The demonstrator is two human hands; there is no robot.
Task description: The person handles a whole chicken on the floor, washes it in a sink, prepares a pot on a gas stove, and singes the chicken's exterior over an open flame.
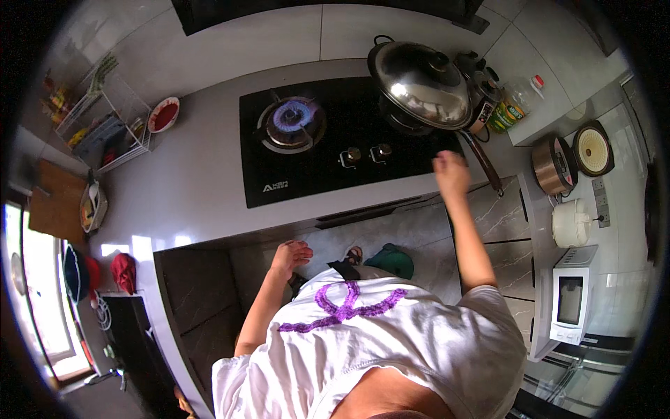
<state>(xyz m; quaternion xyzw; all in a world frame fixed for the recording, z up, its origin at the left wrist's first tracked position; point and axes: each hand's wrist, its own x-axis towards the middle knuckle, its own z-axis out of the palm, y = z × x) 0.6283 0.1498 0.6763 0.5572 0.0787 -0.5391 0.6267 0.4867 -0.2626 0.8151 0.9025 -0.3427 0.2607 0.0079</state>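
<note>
My right hand (452, 173) is over the front right corner of the black glass gas hob (335, 120), its fingers bent and blurred. I cannot tell whether anything is in it. Nearby is the brown handle (484, 165) of a wok, apart from the hand. That wok stands on the right burner under a domed steel lid (413, 84) with a black knob. Blue flame (291, 116) burns on the bare left burner. Two control knobs (353, 155) sit between the burners. My left hand (292, 259) hangs before my body, loosely curled with nothing visible in it.
At left on the counter are a bowl of red contents (164, 114), a white wire rack (131, 136) and a basket with utensils (93, 207). To the right stand an oil bottle (515, 105), a rice cooker (554, 165) and a white microwave (570, 296). A green bin (391, 260) is on the floor.
</note>
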